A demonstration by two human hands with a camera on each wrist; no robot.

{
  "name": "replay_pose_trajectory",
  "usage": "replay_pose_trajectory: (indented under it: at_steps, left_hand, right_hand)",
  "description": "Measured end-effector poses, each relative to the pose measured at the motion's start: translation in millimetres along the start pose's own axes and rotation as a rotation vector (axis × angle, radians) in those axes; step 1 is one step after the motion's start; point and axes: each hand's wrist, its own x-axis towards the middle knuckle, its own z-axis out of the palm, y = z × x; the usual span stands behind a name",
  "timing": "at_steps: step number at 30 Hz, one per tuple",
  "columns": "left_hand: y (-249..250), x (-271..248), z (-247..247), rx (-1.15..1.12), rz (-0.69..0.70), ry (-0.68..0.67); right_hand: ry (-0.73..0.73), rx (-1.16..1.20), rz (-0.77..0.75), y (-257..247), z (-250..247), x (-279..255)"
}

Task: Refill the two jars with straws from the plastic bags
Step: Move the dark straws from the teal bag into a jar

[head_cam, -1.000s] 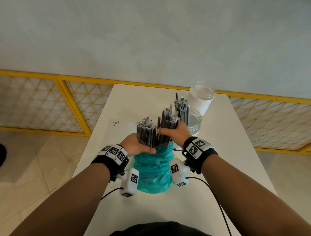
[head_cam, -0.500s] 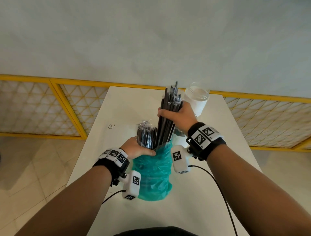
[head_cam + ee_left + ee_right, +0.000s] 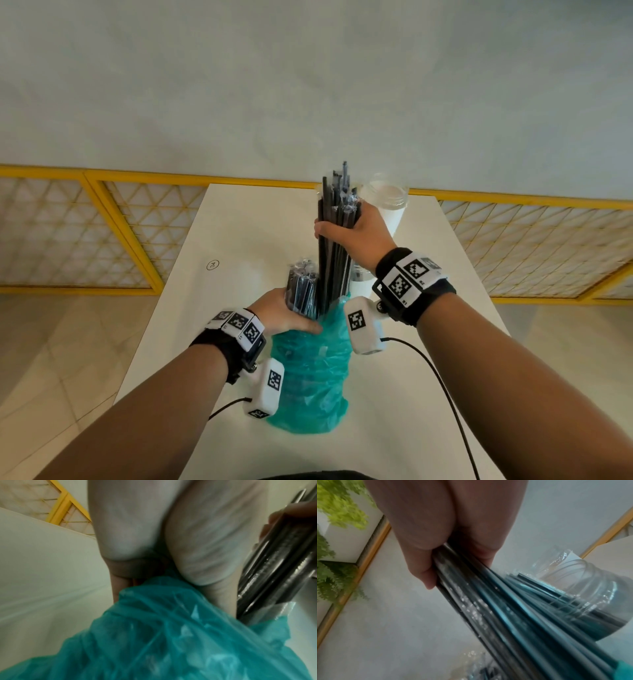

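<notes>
My right hand (image 3: 356, 236) grips a straw bundle (image 3: 334, 246), its ends in the bag (image 3: 311, 373); my left hand (image 3: 279, 313) clamps the bag's neck and other straws (image 3: 301, 291).

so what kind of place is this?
Hard to say; probably an indoor staged work area, not a kitchen. A plain white table stands against a bare wall with yellow lattice panels; greenery shows nearby.
</notes>
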Motion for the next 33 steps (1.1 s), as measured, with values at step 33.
replay_pose_trajectory:
  at_steps: [33]
  left_hand:
    - [-18, 12, -11, -0.086, -0.058, 0.28]
  right_hand:
    - [0.148, -0.442, 0.116, 60, -20, 31]
